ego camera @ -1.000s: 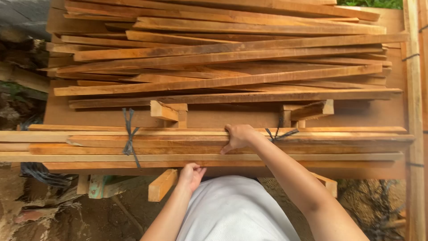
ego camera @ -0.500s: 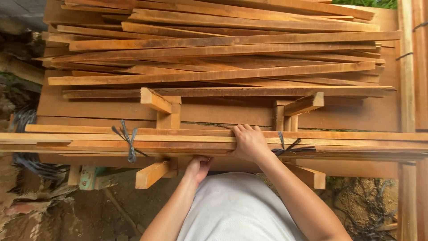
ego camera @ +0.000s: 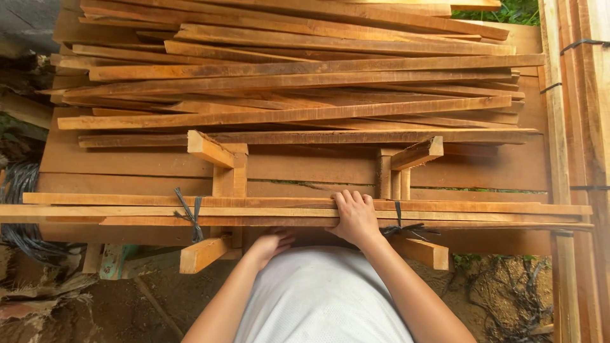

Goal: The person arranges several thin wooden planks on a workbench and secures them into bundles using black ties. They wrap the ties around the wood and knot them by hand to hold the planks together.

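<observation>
The right hand point(ego camera: 356, 216) lay palm-down over the long bundle of thin, pale wooden slats point(ego camera: 273, 211), fingers curled over its far edge, gripping it. The bundle, tied with two dark straps point(ego camera: 189, 213), rested across two wooden brackets point(ego camera: 219, 166). The left hand point(ego camera: 270, 244) reached under the bundle's near edge; its grip could not be told.

Loose wooden slats point(ego camera: 298, 76) lie piled on boards, black cables point(ego camera: 19, 216) coiled at left.
</observation>
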